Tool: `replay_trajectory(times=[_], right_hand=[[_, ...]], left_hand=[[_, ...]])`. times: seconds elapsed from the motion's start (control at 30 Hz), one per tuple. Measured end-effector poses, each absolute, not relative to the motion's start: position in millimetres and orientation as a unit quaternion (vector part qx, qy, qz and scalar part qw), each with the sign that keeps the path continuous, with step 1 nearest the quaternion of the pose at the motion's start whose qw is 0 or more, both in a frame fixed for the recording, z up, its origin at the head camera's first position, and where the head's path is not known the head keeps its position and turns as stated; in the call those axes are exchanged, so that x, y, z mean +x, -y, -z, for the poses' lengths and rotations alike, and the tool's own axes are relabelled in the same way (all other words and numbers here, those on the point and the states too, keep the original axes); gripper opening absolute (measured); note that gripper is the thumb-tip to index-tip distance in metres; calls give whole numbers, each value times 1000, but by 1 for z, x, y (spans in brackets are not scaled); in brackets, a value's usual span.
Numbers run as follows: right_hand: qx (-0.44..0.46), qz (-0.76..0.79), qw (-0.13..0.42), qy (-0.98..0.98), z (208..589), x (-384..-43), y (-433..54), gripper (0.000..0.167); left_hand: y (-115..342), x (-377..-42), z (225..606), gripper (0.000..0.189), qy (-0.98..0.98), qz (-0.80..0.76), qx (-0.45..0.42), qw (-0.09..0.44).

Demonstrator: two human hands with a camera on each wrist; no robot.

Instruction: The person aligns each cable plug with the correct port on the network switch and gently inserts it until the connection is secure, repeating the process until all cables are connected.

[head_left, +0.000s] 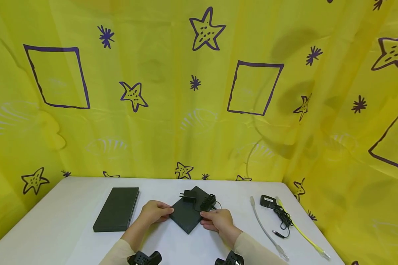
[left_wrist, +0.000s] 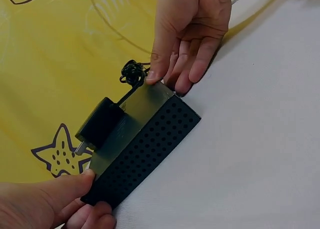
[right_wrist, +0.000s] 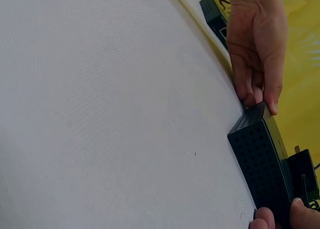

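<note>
Both hands hold a small flat black box point(head_left: 184, 216) with rows of holes along its sides point(left_wrist: 155, 136), by opposite corners, over the middle of the white table point(head_left: 69, 213). My left hand point(head_left: 156, 211) pinches its left corner, thumb on top and fingers beneath. At the right corner my right hand point(head_left: 219, 222) grips it the same way. Lying on the box's top face are a black plug-in power adapter point(head_left: 188, 196), its prongs pointing left, and the adapter's bundled black cord point(head_left: 208, 202). The wrist views show the fingers partly hidden under the box.
A larger black box point(head_left: 116, 209) lies to the left, ports along its right side. On the right are a grey network cable point(head_left: 263, 226), a yellow network cable point(head_left: 305, 233) and another black adapter point(head_left: 268, 201) with a coiled cord point(head_left: 283, 216). A patterned yellow curtain point(head_left: 166, 129) hangs behind.
</note>
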State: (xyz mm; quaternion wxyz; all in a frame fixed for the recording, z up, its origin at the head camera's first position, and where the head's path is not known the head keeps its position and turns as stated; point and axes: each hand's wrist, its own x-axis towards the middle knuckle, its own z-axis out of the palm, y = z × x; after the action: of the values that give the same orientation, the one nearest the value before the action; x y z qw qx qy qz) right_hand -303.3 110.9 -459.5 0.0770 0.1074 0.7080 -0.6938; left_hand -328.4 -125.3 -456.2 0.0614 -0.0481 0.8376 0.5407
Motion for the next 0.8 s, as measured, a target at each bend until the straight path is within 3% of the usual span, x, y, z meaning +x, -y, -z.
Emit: replay_trajectory(times=[0.4, 0.8], right_hand=[[107, 696, 78, -705, 461, -303, -109, 27], [118, 699, 81, -701, 458, -307, -111, 28]], left_hand=[[125, -353, 451, 23, -864, -497, -24, 73], [115, -358, 446, 21, -875, -474, 6, 97]])
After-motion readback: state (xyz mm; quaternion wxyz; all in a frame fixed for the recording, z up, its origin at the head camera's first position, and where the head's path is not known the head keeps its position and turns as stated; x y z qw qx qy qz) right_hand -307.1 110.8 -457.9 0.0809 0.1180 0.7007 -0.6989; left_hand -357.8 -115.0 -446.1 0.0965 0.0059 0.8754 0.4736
